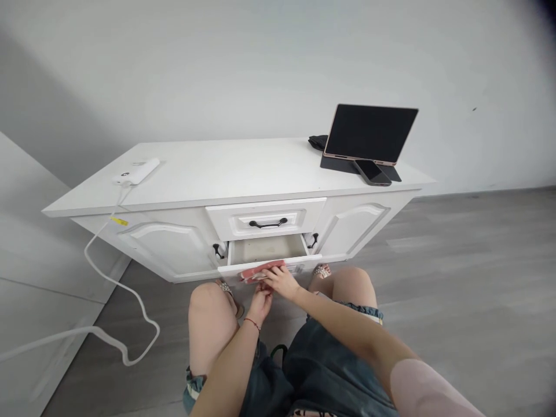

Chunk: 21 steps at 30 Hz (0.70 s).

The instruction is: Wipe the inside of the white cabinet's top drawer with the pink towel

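Note:
A flat, reddish-pink thing (260,270) with a whitish patch is held in front of the lower drawer (268,250); its kind is not clear. My right hand (280,280) grips it from the right, fingers lying over its face. Just below, my left hand (260,303), with a thin red bracelet at the wrist, has its fingers closed at the lower edge of that thing, partly hidden by the right hand. The lower drawer is pulled out, showing its pale bottom. Above it the upper drawer (267,221) with a black handle is closed.
On the white cabinet top (230,168) stand a tablet (371,132), a phone (372,172) and a black bundle (318,142) at the right. A white power strip (141,172) lies left; its cord (108,278) hangs to the floor. My knees flank the drawer.

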{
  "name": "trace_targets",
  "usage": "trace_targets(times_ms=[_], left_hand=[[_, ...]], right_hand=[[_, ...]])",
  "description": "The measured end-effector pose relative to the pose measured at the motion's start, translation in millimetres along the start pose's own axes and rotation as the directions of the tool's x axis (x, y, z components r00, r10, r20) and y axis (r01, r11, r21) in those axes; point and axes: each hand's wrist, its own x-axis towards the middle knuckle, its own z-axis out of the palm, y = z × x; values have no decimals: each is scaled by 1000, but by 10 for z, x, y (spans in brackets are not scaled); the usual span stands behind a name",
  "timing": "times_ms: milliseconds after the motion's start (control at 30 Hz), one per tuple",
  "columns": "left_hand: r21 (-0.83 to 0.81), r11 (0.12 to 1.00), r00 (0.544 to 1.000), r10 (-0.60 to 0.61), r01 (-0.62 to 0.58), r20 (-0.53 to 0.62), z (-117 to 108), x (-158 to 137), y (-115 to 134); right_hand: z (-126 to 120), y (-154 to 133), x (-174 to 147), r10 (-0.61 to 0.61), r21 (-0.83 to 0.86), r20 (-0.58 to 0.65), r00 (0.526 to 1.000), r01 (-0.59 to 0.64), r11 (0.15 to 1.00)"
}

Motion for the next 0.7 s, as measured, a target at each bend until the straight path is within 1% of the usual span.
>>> trace_targets(times_ms=[67, 167, 267, 300, 333, 367, 400, 467, 533, 633, 667, 700], left_hand=[[6, 1000, 1000, -18, 18, 5, -4, -3, 7], [10, 999, 999, -32, 32, -11, 24, -11, 24], [12, 999, 999, -32, 32, -31, 63, -22, 37], [13, 999, 999, -30, 31, -35, 73, -26, 39], [14, 1000, 999, -28, 28, -37, 81, -31, 40], [15, 1000, 999, -26, 26, -38, 87, -35, 41], [15, 1000, 999, -25, 25, -38, 91, -39, 41], [16, 1000, 999, -23, 23, -40, 97, -41, 40], [15, 1000, 999, -21, 22, -41, 98, -37, 38], [13, 1000, 999, -21, 22, -36, 91, -21, 40], [13, 1000, 999, -22, 23, -32, 87, -18, 44], [13, 1000, 999, -23, 24, -28, 84, -16, 49]], right_hand=[[-21, 157, -276, 119, 6, -4, 993, -119, 993], [-31, 328, -620, 302, 13, -30, 953, -302, 953], [63, 390, -827, 462, 40, -86, 883, -460, 887], [124, 392, -867, 516, 63, -106, 850, -513, 856], [196, 388, -895, 580, 97, -129, 805, -572, 815], [274, 382, -911, 652, 154, -157, 742, -634, 758], [354, 374, -916, 721, 223, -184, 668, -686, 692], [497, 351, -889, 816, 353, -218, 535, -737, 577], [602, 309, -811, 896, 520, -209, 393, -731, 442], [701, 193, -628, 983, 726, -102, 155, -664, 180], [727, 148, -562, 995, 761, -57, 86, -641, 99], [752, 103, -498, 999, 775, -21, 37, -631, 40]])
